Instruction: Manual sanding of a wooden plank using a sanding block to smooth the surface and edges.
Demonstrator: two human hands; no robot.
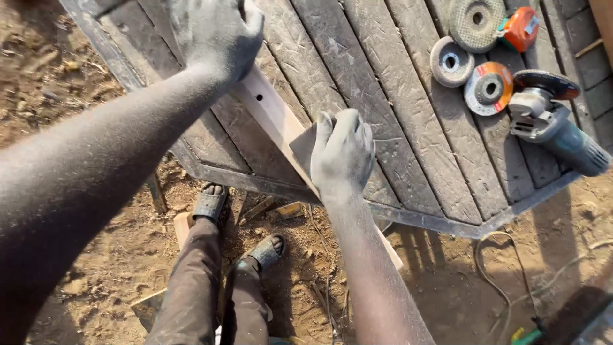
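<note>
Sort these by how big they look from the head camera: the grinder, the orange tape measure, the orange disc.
1. Grinder, clearly the largest.
2. Orange disc.
3. Orange tape measure, slightly smaller, though it lies farther away, so that is unsure.

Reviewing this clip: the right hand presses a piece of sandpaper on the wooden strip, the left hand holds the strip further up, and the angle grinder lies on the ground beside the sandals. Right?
Not quite. The head view shows the angle grinder lying on the wooden workbench, next to the discs, not on the ground. The rest stands: the right hand presses sandpaper on the wooden strip, and the left hand holds it further up.
</note>
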